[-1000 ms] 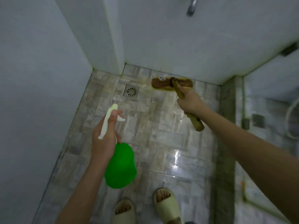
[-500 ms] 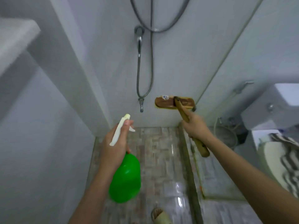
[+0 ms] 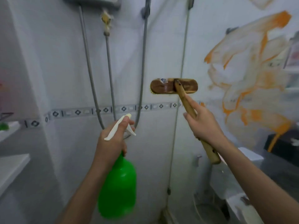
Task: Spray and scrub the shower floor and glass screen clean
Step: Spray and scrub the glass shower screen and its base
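My left hand (image 3: pixel 111 143) grips the neck of a green spray bottle (image 3: pixel 118 188) with a white trigger head (image 3: pixel 120 126), held up in front of the white tiled wall. My right hand (image 3: pixel 203 125) grips the wooden handle of a scrub brush (image 3: pixel 174 86). Its brown oval head is raised at chest height, close to the edge of the glass screen (image 3: pixel 226 78). Orange and white reflections show in the glass. The shower floor is out of view.
Grey shower hoses (image 3: pixel 142 70) hang in loops down the wall, with a patterned tile band (image 3: pixel 90 111) across it. A white ledge (image 3: pixel 11 165) juts out at the left. Behind the glass at lower right stands a white toilet tank (image 3: pixel 226 175).
The view has swung up from the floor to the wall and glass. Both hands rose with it, the brush lifting off the floor tiles to chest height.
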`<action>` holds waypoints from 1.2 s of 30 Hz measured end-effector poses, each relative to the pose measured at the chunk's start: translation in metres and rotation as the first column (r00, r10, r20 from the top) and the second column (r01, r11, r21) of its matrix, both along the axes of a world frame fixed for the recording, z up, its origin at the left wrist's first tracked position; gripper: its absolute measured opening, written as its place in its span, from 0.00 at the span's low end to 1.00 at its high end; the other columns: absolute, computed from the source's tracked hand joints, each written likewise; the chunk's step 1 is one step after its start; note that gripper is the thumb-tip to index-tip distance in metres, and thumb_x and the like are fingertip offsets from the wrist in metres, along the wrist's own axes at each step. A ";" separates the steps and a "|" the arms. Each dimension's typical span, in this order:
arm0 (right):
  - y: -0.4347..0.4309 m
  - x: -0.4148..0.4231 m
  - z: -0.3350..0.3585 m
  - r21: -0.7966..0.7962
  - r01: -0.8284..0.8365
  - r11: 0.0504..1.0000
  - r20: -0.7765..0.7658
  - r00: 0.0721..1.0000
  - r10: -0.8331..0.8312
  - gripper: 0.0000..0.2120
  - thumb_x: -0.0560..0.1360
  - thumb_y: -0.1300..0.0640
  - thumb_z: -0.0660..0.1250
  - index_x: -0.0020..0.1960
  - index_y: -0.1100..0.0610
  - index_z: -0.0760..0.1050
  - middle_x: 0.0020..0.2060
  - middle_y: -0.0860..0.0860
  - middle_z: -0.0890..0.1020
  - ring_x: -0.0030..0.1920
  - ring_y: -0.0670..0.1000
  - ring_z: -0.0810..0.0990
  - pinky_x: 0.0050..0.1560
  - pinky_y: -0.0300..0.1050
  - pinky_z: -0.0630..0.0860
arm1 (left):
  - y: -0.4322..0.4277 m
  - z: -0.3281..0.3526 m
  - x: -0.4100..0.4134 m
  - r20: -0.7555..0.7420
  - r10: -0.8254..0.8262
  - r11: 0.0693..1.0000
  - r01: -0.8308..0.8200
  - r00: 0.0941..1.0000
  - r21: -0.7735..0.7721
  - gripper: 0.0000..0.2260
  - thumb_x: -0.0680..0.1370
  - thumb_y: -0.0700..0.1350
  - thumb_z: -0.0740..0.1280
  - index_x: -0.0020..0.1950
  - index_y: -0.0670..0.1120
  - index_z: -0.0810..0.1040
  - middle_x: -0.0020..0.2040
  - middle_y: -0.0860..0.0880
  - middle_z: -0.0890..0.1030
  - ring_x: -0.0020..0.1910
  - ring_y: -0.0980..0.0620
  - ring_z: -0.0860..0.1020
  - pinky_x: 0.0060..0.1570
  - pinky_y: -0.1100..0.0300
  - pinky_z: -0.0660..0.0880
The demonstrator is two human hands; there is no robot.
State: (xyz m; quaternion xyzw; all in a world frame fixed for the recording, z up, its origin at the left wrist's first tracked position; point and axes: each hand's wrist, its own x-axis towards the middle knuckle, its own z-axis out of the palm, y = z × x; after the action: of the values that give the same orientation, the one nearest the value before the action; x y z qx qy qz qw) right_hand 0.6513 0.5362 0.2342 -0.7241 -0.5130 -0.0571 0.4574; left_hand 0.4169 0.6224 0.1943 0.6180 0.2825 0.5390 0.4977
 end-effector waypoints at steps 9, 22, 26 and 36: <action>0.007 0.049 0.161 0.365 0.036 0.930 0.183 0.977 -0.110 0.29 0.80 0.57 0.60 0.76 0.38 0.57 0.30 0.48 0.75 0.21 0.44 0.72 0.24 0.42 0.75 | 0.038 0.127 0.102 0.124 -0.142 0.973 0.116 0.982 0.198 0.16 0.82 0.57 0.63 0.48 0.48 0.85 0.45 0.48 0.87 0.21 0.51 0.70 0.29 0.57 0.69; -0.005 0.085 0.238 0.616 0.112 0.780 0.382 0.823 -0.420 0.30 0.81 0.57 0.58 0.78 0.41 0.52 0.34 0.48 0.75 0.32 0.44 0.74 0.33 0.35 0.72 | 0.069 0.205 0.215 0.199 -0.333 0.892 0.239 0.922 0.384 0.15 0.82 0.53 0.65 0.44 0.46 0.86 0.41 0.49 0.88 0.48 0.51 0.85 0.53 0.52 0.77; -0.016 0.086 0.238 0.627 0.228 0.745 0.407 0.720 -0.563 0.30 0.81 0.57 0.59 0.78 0.41 0.52 0.35 0.48 0.77 0.32 0.43 0.74 0.36 0.39 0.70 | 0.078 0.218 0.246 0.243 -0.491 0.846 0.391 0.837 0.361 0.15 0.81 0.51 0.66 0.43 0.43 0.86 0.39 0.43 0.87 0.48 0.41 0.86 0.56 0.46 0.80; -0.001 0.087 0.230 0.586 0.508 0.631 0.433 0.462 -0.774 0.32 0.81 0.57 0.59 0.78 0.37 0.49 0.27 0.52 0.73 0.27 0.51 0.73 0.33 0.54 0.77 | 0.113 0.228 0.280 0.228 -0.722 0.684 0.625 0.653 0.377 0.18 0.82 0.53 0.66 0.41 0.42 0.85 0.36 0.43 0.87 0.40 0.45 0.85 0.46 0.53 0.80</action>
State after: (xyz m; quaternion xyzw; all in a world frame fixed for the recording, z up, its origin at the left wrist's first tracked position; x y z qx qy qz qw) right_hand 0.7387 0.5355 0.4639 -0.6935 -0.2975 -0.5733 0.3192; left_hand 0.6972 0.7350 0.4227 0.6296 -0.1403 0.4488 0.6185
